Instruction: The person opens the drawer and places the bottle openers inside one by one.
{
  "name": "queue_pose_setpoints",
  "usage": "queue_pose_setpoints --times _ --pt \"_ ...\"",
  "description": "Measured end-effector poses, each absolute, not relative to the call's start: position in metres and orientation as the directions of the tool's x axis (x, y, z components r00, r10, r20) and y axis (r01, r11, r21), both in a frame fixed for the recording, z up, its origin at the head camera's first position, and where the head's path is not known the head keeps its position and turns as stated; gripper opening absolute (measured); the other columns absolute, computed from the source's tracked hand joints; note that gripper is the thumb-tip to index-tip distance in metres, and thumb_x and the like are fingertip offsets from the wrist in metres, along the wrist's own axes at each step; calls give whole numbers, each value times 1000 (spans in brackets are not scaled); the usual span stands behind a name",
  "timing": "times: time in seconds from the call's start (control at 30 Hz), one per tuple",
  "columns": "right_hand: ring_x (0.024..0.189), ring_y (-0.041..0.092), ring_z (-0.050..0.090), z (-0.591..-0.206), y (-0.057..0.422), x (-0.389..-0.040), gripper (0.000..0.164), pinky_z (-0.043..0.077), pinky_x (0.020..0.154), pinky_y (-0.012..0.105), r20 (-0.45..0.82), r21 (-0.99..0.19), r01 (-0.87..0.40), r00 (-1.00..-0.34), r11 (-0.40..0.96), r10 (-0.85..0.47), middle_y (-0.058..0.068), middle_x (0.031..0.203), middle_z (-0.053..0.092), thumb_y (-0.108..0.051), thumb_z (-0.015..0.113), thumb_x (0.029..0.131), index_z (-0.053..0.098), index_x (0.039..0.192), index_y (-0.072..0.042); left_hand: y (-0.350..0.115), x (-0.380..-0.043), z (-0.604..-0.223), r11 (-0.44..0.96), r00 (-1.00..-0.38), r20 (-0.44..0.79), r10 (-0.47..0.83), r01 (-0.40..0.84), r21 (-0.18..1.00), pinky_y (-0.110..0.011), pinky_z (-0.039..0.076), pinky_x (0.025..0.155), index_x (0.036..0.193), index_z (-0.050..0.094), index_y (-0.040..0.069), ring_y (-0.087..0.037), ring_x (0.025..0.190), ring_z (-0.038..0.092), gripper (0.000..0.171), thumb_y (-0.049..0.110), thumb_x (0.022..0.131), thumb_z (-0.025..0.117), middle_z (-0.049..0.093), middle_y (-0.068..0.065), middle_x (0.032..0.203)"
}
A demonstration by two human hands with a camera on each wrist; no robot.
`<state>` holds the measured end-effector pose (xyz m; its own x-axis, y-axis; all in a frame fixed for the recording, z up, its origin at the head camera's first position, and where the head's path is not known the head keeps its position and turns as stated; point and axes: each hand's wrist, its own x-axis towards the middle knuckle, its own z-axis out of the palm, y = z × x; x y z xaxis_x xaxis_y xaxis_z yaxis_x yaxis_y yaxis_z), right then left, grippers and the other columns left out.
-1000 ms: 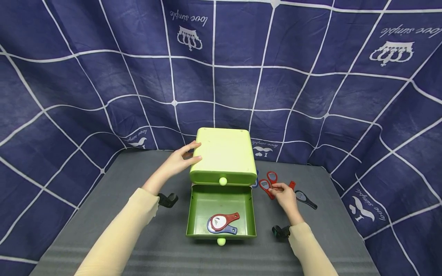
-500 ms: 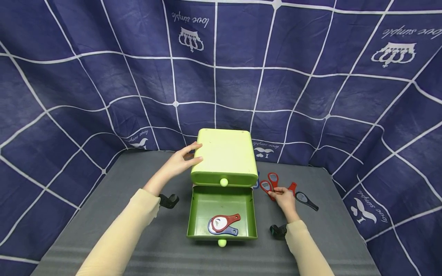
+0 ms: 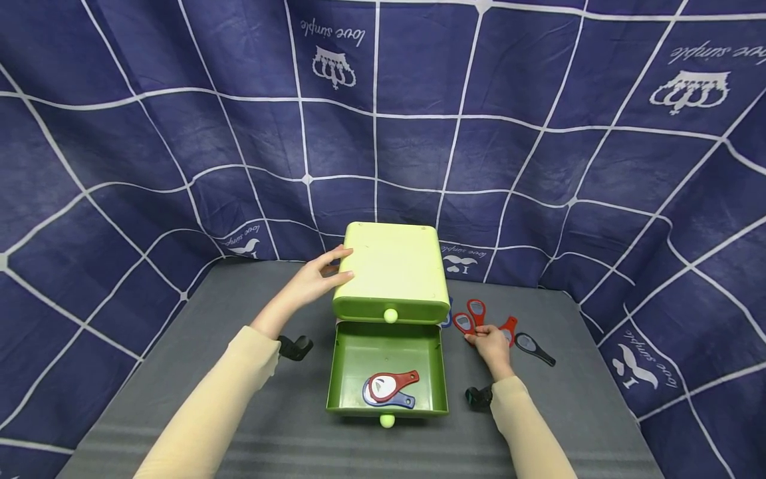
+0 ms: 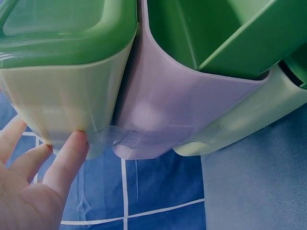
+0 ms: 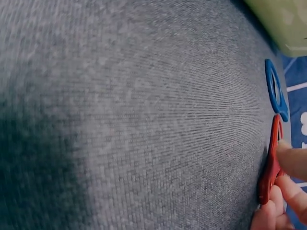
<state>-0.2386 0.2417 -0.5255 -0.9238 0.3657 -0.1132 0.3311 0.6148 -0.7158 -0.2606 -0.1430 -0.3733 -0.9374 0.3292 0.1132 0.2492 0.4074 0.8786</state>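
Our right hand (image 3: 493, 347) edges toward 8 o'clock; we pinch the inner red magnifier (image 3: 463, 322) at the cabinet's (image 3: 395, 266) 4 o'clock, so grip looks set; our left hand (image 3: 307, 284), fingers spread, touches its 9 o'clock side.

The right grip (image 5: 291, 192) pinches 1 red magnifier (image 5: 271, 167) near 1 blue magnifier (image 5: 270, 90).
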Motion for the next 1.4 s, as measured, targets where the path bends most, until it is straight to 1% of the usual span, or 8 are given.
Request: queue_pose_setpoints --times 0.33,0.57,0.7,0.8,0.9,1.03,1.2,1.4 --pt "92 42 62 -524 242 -235 32 51 83 52 -77 -656 319 -930 684 361 26 102 69 -12 77 81 66 104 8 -143 -260 -373 407 -936 114 332 251 878 -50 39 114 148 45 9 -40 137 45 58 22 96 66 21 -13 164" --pt "77 33 58 -523 245 -232 26 47 67 40 -113 -650 332 -932 684 345 20 87 64 -13 80 78 63 90 3 -144 -260 -376 407 -936 116 333 254 878 -51 39 114 148 45 8 -40 137 45 58 22 96 66 21 -14 164" --pt "73 27 57 -525 248 -230 25 45 62 33 -156 -657 348 -930 669 331 17 85 63 -15 80 79 61 88 0 -144 -260 -376 407 -936 117 333 254 877 -51 39 114 149 44 8 -40 138 44 58 22 96 66 20 -15 164" --pt "70 20 58 -525 251 -226 23 46 59 28 -199 -707 348 -933 616 299 14 86 63 -15 78 83 62 91 0 -144 -260 -376 409 -937 116 330 253 877 -50 40 113 148 45 9 -39 138 44 58 22 96 66 21 -15 164" --pt "69 15 61 -520 254 -217 24 54 62 27 -236 -787 333 -940 519 245 13 87 65 -12 75 86 61 98 4 -144 -261 -375 406 -936 119 331 255 878 -50 39 114 148 45 8 -39 138 44 58 22 96 66 21 -15 164" --pt "75 12 65 -505 260 -203 26 61 73 34 -263 -843 313 -949 437 171 11 88 70 -8 72 88 59 104 9 -143 -261 -373 402 -936 121 330 255 879 -49 39 114 148 45 8 -38 138 44 58 21 96 66 21 -14 164" --pt "82 16 68 -479 266 -184 29 61 81 40 -267 -854 283 -959 436 98 8 89 72 -8 72 88 60 107 10 -143 -264 -373 405 -938 116 327 251 879 -50 39 114 149 45 9 -40 137 45 58 22 96 66 20 -15 164" --pt "82 16 68 -455 267 -163 31 60 79 36 -288 -876 248 -957 414 -37 7 89 71 -11 73 88 59 109 9 -143 -262 -377 401 -937 113 331 248 882 -50 40 113 149 43 6 -41 137 44 58 20 97 65 19 -17 164"
